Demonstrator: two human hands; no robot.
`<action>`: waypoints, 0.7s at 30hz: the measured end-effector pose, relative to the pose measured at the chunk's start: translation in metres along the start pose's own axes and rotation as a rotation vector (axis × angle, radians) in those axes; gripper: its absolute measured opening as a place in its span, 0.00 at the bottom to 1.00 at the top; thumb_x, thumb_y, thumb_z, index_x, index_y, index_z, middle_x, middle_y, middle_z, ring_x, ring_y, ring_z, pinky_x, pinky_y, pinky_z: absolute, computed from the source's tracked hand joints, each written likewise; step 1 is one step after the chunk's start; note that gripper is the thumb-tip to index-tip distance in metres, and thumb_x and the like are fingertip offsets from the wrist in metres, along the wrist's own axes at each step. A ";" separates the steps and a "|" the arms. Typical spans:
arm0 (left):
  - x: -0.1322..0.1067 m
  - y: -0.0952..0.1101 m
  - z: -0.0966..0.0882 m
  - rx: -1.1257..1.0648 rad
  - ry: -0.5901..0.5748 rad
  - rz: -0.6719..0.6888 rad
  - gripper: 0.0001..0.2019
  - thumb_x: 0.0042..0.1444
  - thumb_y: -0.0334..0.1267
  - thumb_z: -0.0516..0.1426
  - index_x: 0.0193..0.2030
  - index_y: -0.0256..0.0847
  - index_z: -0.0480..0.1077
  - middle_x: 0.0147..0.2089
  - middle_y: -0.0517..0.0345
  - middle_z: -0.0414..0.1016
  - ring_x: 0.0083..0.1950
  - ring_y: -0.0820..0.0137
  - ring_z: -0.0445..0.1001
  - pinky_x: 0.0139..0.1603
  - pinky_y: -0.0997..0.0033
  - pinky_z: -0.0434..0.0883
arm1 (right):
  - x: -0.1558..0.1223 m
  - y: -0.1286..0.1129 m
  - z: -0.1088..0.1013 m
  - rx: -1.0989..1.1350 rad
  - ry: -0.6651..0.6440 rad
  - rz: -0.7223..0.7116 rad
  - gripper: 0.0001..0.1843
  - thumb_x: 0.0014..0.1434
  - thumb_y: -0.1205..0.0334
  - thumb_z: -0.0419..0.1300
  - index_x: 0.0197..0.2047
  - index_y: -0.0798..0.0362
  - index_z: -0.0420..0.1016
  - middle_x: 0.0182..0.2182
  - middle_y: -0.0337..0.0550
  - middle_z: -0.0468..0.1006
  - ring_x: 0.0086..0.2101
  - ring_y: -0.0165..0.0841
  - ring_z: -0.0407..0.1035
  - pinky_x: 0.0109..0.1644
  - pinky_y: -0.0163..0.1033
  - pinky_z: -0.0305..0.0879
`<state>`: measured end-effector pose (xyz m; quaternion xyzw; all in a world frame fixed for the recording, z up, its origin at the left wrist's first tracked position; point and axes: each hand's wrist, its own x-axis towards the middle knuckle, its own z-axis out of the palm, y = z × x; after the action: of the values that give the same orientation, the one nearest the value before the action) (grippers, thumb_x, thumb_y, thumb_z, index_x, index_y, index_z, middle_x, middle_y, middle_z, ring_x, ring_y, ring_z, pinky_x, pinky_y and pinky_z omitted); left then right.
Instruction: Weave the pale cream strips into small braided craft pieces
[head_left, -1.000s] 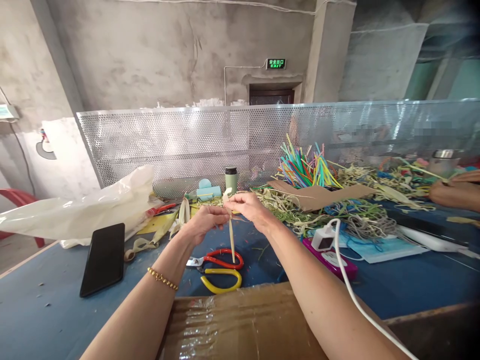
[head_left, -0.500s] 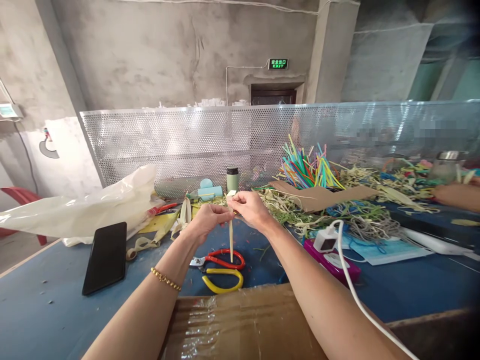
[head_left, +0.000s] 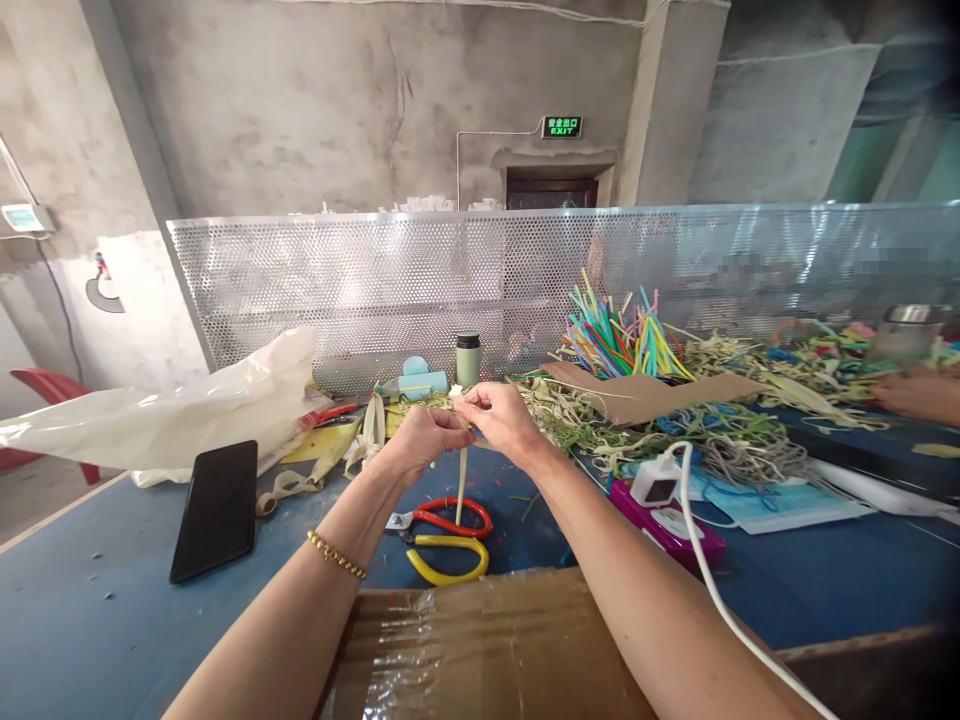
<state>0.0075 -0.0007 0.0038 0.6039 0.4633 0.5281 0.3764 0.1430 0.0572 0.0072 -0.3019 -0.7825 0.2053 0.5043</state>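
A narrow pale strip [head_left: 462,485], looking like dried plant husk, hangs down between my hands. My left hand [head_left: 426,438], with a gold bead bracelet on the wrist, pinches it between thumb and fingers. Just above and to the right, my right hand [head_left: 502,415] pinches the upper part, and a small whitish end pokes out over its fingertips. The fingers hide the stretch between the two grips. Below the hands, scissors [head_left: 450,578] with one red and one yellow handle lie on the blue table [head_left: 330,555]. A taped cardboard box [head_left: 487,650] is nearest to me.
Left are a black phone [head_left: 215,510] and a plastic bag [head_left: 187,410]. A green bottle [head_left: 468,362] stands behind my hands. Rightward lie colourful stems [head_left: 619,340], plant fibres, a purple power strip [head_left: 675,530] with a white cable, and a mask [head_left: 787,500]. Another person's hand [head_left: 919,392] is far right.
Both hands keep their pinch on the strip. The left hand has shifted slightly towards the right one, and the strip's hanging end has tilted slightly. The whole view has moved slightly.
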 end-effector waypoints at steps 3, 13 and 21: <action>0.000 -0.001 0.001 0.005 -0.023 0.016 0.09 0.34 0.33 0.64 0.14 0.36 0.68 0.17 0.64 0.62 0.23 0.78 0.57 0.27 0.72 0.53 | -0.001 -0.004 0.003 -0.016 0.008 -0.016 0.11 0.54 0.60 0.62 0.23 0.55 0.73 0.23 0.44 0.77 0.25 0.30 0.67 0.30 0.35 0.60; -0.002 0.001 -0.012 -0.096 -0.154 -0.042 0.08 0.44 0.37 0.66 0.28 0.33 0.77 0.26 0.55 0.74 0.27 0.75 0.66 0.30 0.72 0.61 | 0.003 0.011 -0.002 0.152 -0.041 0.046 0.12 0.53 0.56 0.61 0.25 0.55 0.70 0.22 0.41 0.74 0.24 0.30 0.66 0.28 0.34 0.59; -0.002 0.000 -0.022 -0.096 -0.195 -0.074 0.11 0.51 0.42 0.64 0.30 0.33 0.77 0.29 0.51 0.76 0.27 0.75 0.68 0.29 0.73 0.62 | -0.001 0.004 -0.002 0.280 -0.061 0.095 0.16 0.52 0.50 0.63 0.26 0.55 0.72 0.22 0.40 0.73 0.24 0.29 0.65 0.29 0.35 0.61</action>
<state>-0.0140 -0.0036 0.0065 0.6161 0.4205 0.4742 0.4677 0.1460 0.0595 0.0053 -0.2588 -0.7460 0.3452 0.5073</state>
